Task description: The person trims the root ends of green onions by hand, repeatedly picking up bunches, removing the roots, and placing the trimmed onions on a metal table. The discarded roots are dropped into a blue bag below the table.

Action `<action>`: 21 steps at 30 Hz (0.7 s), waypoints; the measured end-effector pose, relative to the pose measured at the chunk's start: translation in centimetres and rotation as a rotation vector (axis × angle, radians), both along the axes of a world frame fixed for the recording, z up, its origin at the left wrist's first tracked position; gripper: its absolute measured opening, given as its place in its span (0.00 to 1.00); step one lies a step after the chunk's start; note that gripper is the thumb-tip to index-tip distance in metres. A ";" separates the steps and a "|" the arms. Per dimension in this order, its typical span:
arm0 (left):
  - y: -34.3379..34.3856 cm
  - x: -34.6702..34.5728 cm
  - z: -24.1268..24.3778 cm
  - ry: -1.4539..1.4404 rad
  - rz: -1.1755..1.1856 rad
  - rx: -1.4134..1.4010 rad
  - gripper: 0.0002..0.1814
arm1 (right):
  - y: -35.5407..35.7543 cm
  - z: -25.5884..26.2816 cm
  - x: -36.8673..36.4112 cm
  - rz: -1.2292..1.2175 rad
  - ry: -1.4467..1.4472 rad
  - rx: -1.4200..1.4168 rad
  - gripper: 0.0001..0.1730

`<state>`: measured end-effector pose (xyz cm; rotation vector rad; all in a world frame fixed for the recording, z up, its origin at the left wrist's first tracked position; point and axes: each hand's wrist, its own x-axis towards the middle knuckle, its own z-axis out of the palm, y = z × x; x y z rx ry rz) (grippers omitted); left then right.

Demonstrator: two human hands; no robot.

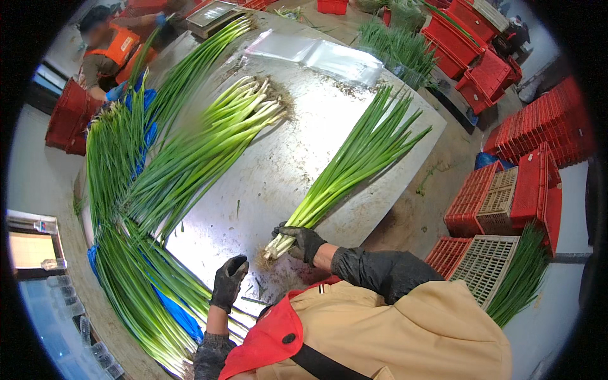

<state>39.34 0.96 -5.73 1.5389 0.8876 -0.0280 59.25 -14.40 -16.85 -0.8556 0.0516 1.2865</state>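
My right hand [304,243], in a black glove, grips a bunch of green onions [346,161] just above its white root ends. The bunch slants across the metal table, its green tips pointing away to the upper right. Left of the roots, my gloved left hand [230,281] is raised with curved fingers and the thumb apart; I see nothing in it. A larger bunch of green onions [213,128] lies beyond on the table, roots to the right. By my left forearm, a long pile of green onions [137,285] rests partly on blue plastic sheeting [175,313].
Clear plastic bags [342,61] lie at the table's [280,166] far edge, near a scale [211,16]. Across the left side, a person in an orange vest [116,50] handles green onions. Red crates [536,190] stand on the floor at right.
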 end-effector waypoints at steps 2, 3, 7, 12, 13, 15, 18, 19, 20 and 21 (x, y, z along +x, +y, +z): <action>-0.7 -1.5 -0.3 -0.013 0.056 -0.028 0.17 | 0.5 -0.7 -0.5 0.015 0.128 -0.012 0.19; -1.1 -2.1 -0.4 -0.024 0.084 -0.040 0.18 | 1.0 -1.6 -0.7 -0.003 0.320 -0.008 0.16; -2.0 -3.8 -0.4 0.008 0.151 0.006 0.15 | 1.4 -3.3 -1.2 -0.004 0.526 -0.009 0.09; -3.0 -6.7 -1.5 0.029 0.282 -0.014 0.17 | 1.8 -5.3 -3.0 0.068 0.425 0.022 0.11; -3.2 -7.1 -1.6 0.013 0.299 -0.032 0.17 | 1.9 -4.4 -2.9 0.093 0.512 0.016 0.12; -3.4 -7.8 -1.8 -0.021 0.333 -0.066 0.17 | 1.9 -3.6 -3.5 0.132 0.326 -0.016 0.10; -3.8 -7.3 -1.7 0.004 0.291 0.155 0.17 | 2.8 -1.9 -4.1 0.009 0.595 -0.069 0.09; -3.9 -7.0 -1.7 0.011 0.266 0.263 0.17 | 2.7 -1.6 -4.1 0.030 0.599 -0.055 0.09; -3.6 -6.7 -2.2 -0.007 0.268 0.302 0.18 | 2.4 -1.4 -4.1 0.050 0.604 -0.040 0.09; -4.0 -4.5 0.1 0.052 0.131 0.545 0.21 | 2.4 -1.1 -3.9 0.070 0.601 -0.025 0.09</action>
